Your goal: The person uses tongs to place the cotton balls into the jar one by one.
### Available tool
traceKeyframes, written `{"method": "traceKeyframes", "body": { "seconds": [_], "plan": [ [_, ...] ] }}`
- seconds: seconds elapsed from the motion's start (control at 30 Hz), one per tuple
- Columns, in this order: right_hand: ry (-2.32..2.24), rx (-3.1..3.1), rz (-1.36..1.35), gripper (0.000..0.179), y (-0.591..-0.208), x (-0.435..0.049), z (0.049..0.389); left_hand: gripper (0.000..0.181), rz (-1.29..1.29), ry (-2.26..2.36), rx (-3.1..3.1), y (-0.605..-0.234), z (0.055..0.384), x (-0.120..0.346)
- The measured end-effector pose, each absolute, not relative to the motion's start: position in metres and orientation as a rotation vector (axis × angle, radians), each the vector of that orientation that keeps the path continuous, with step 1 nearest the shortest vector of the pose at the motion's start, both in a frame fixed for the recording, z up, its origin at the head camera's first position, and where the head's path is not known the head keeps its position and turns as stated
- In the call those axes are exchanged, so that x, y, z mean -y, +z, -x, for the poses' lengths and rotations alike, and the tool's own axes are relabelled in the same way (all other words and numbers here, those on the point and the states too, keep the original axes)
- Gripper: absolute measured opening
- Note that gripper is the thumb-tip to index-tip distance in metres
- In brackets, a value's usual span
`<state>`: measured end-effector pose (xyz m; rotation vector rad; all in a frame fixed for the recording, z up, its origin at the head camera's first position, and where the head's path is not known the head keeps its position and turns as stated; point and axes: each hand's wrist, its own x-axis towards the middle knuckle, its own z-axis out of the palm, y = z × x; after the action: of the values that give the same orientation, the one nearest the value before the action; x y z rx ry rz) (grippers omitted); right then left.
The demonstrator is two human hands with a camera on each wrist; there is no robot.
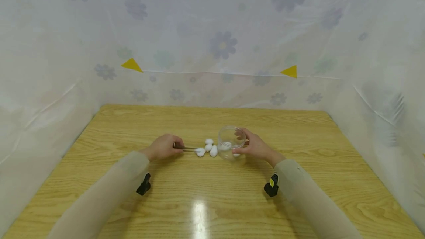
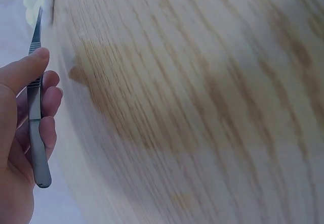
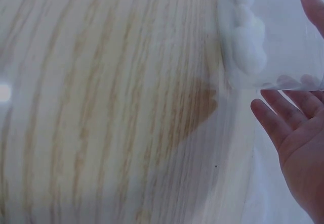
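Observation:
My left hand (image 1: 166,146) pinches metal tweezers (image 2: 34,128) between thumb and fingers. The tweezers' tips reach a white cotton ball (image 1: 200,152) on the table; whether they grip it cannot be told. Just right of it, several more cotton balls (image 1: 213,151) lie in a cluster. Beside that cluster stands a clear round jar (image 1: 229,132), its open mouth facing up. With thumb and fingers spread round its right side, my right hand (image 1: 255,146) holds the jar. Through the clear wall in the right wrist view, white cotton balls (image 3: 249,52) show, inside or behind it.
The wooden table (image 1: 199,121) bears everything. Pale flowered sheeting (image 1: 186,40) hangs along the back and both sides, with two yellow triangles (image 1: 131,65) on the back sheet. A black wrist camera (image 1: 144,184) is strapped under each sleeve.

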<state>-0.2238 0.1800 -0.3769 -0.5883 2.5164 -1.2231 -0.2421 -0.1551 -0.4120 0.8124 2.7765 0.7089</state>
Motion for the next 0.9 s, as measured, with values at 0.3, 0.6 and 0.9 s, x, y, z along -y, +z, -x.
{"method": "traceKeyframes", "body": {
  "seconds": [0.3, 0.6, 0.9],
  "plan": [
    [-1.222, -2.522, 0.595, 0.08, -0.376, -0.18, 0.223, 0.004, -0.919, 0.684, -2.796, -0.412, 0.242, 0.156],
    [-1.22, -2.523, 0.602, 0.079, -0.376, -0.18, 0.223, 0.005, -0.886, 0.699, -2.8, -0.409, 0.241, 0.159],
    [-1.207, -2.546, 0.604, 0.081, -0.388, -0.184, 0.231, 0.006, -0.875, 0.75, -2.817, -0.4, 0.241, 0.163]
  ]
}}
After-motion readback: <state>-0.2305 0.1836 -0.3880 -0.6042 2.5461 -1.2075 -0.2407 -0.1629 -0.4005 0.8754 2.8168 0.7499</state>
